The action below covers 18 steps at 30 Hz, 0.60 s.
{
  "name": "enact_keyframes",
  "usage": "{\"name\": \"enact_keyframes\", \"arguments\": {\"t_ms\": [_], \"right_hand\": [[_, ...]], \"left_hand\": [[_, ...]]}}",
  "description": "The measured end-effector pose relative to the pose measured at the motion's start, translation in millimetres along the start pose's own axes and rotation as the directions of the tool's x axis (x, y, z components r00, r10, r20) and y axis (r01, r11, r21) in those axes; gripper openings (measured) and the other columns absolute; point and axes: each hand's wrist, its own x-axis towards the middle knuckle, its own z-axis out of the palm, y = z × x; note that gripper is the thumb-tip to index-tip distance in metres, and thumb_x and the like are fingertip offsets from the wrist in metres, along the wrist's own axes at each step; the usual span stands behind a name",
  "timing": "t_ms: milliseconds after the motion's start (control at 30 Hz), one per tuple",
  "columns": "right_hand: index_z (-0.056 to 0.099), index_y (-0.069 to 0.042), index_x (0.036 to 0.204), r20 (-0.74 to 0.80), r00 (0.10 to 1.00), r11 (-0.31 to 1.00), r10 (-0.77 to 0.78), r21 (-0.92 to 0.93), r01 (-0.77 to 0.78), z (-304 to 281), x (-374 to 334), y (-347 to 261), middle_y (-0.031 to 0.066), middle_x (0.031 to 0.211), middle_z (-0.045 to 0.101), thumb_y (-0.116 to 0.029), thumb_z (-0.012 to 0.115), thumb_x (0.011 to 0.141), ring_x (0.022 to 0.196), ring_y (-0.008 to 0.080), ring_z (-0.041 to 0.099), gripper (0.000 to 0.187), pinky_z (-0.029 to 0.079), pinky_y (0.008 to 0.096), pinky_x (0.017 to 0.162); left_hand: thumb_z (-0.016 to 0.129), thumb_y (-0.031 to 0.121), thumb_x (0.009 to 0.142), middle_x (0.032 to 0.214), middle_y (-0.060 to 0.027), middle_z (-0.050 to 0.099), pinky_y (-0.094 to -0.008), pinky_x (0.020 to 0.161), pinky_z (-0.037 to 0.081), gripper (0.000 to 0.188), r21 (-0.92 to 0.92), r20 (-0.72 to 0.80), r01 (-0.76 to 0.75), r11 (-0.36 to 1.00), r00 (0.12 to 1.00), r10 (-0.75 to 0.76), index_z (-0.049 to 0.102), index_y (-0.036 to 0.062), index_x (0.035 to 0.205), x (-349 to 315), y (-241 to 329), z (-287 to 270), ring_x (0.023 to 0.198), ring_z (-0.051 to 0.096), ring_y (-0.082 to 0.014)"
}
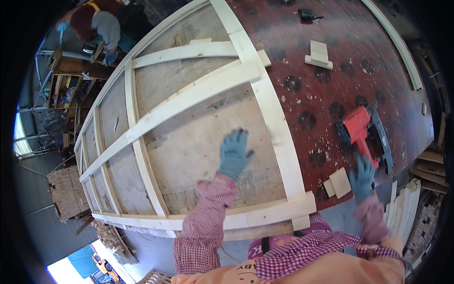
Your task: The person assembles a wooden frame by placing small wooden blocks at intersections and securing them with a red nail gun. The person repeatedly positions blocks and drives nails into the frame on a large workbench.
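My left hand (234,151), in a blue-grey glove, is open with fingers spread over the plywood panel inside a pale wooden frame (279,137). Whether it touches the panel I cannot tell. At the right, my gloved right hand (362,179) has its fingers stretched out beside the handle of a red nail gun (357,124). It is at the handle's lower end, and the fingers do not wrap round it. The nail gun lies on the dark red tabletop (312,156), its long dark magazine toward the right. A loose slat (198,92) lies slanting across the frame.
Small wooden blocks lie near my right hand (338,183) and farther back (319,54). A black tape measure (307,15) sits at the far side. A long strip (392,42) runs along the right edge. Another person (106,31) stands at the far left. Timber stacks (402,203) stand at the right.
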Motion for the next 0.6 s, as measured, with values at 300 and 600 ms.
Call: {"name": "enact_keyframes", "arguments": {"t_ms": [300,600], "right_hand": [[0.032,-0.004,0.138,0.462,0.819,0.875,0.341,0.163,-0.456,3.0,-34.4,-50.7,0.0200,0.124,0.041,-0.033,0.083,0.051,0.113,0.0390,0.041,0.105,0.036,0.0485,0.097],[0.035,0.001,0.133,0.143,0.968,0.594,0.208,0.767,-0.241,28.0,141.8,-94.7,0.0180,0.122,0.043,-0.016,0.083,0.050,0.113,0.0337,0.045,0.098,0.039,0.0433,0.097]], "left_hand": [[0.075,0.041,0.065,0.140,-0.0178,0.032,-0.0468,0.110,0.018,0.096,0.288,-0.062,0.171,0.942,0.985,-0.160,0.028,0.0041,0.139,200.0,-84.8,-22.1,0.132,0.027,-0.0337],[0.080,0.049,0.056,0.119,-0.0145,0.048,-0.0423,0.098,0.034,0.085,0.157,-0.039,0.153,0.976,0.988,-0.149,0.046,0.0072,0.122,256.6,-104.6,-21.4,0.113,0.044,-0.0323]]}}
